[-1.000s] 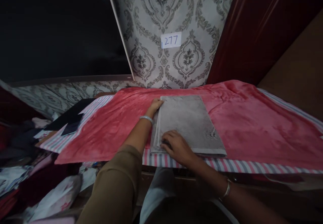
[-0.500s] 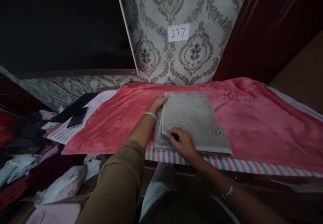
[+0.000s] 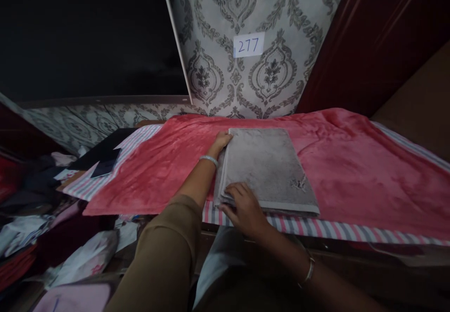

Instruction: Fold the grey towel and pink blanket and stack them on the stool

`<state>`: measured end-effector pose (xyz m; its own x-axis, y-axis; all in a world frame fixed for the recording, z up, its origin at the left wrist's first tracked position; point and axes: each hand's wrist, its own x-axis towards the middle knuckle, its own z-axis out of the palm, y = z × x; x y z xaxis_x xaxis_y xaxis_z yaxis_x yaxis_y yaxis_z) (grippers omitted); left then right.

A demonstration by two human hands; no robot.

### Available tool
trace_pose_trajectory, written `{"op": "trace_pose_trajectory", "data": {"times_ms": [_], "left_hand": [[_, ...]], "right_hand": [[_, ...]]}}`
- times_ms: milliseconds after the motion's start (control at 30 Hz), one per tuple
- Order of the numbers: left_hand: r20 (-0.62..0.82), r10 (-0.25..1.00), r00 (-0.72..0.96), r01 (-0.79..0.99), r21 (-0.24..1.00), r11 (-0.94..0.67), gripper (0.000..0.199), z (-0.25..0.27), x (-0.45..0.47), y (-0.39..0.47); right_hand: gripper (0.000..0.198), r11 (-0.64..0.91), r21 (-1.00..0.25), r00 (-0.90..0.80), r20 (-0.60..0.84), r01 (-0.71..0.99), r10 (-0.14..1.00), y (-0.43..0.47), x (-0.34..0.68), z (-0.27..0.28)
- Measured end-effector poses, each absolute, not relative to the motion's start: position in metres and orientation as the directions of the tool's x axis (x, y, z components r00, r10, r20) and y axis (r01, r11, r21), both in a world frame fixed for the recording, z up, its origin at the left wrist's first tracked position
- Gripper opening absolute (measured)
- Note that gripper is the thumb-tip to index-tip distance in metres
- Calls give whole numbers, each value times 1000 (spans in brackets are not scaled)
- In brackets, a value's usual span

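Observation:
A folded grey towel (image 3: 263, 162) lies flat with a pale band along its near edge and a small embroidered motif at its near right. Its layers do not quite line up along the left side. At the far left corner, my left hand (image 3: 222, 141) is closed on the towel's edge, thumb side towards the fold. My right hand (image 3: 246, 211) is at the near left corner, its fingers bent over the top layers and its thumb at the lower edge, closing around the towel there.
Beneath the towel spread a pink plush blanket (image 3: 358, 176) and a striped cloth (image 3: 298, 227) along the front edge. A dark flat object (image 3: 105, 163) lies at the left. A large screen (image 3: 91, 40) stands behind. Piled clothes and bags (image 3: 84, 255) fill the lower left.
My right hand has shifted slightly left and down, going from a pinch at the towel's near left corner to fingers laid over it. My left hand stays at the far corner.

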<state>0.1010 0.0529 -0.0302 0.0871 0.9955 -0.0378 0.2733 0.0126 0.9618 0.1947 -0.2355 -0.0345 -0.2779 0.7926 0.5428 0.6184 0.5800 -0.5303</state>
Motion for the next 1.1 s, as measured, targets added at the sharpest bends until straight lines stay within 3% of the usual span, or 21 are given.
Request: {"op": "trace_pose_trajectory", "data": {"times_ms": [200,400,633,733,833,900,967,1033,1100], "left_hand": [[-3,998,66,374,927,-22,14,-25,102,48],[81,997,5,442,894,-75,13,-18,103,36],[200,976,-87,530,839,-125,12,-7,106,23],[190,978,-80,594,797,-106,10,5,106,23],[246,964,-95,660,741,-124,30,22,113,19],[318,948,-25,711,672,-207,48,31,125,10],[369,911,184,779,511,-364,57,32,139,-2],[312,854,416,815,288,-503,58,27,152,-15],[171,849,500,840,144,-523,59,17,158,-24]], "right_hand": [[13,561,-490,-276,537,667,797,-235,191,-34],[23,563,-275,-361,536,780,763,-235,191,-32],[11,577,-140,-451,489,805,747,-237,190,-22],[7,615,-203,-491,438,762,753,-236,201,-8],[19,558,-311,-411,427,770,806,-228,232,13],[34,442,-334,-290,417,833,862,-218,260,22],[49,307,-315,-185,363,898,913,-207,285,24],[60,245,-274,-173,262,930,949,-197,302,18],[63,261,-267,-226,154,928,962,-193,308,7]]}}
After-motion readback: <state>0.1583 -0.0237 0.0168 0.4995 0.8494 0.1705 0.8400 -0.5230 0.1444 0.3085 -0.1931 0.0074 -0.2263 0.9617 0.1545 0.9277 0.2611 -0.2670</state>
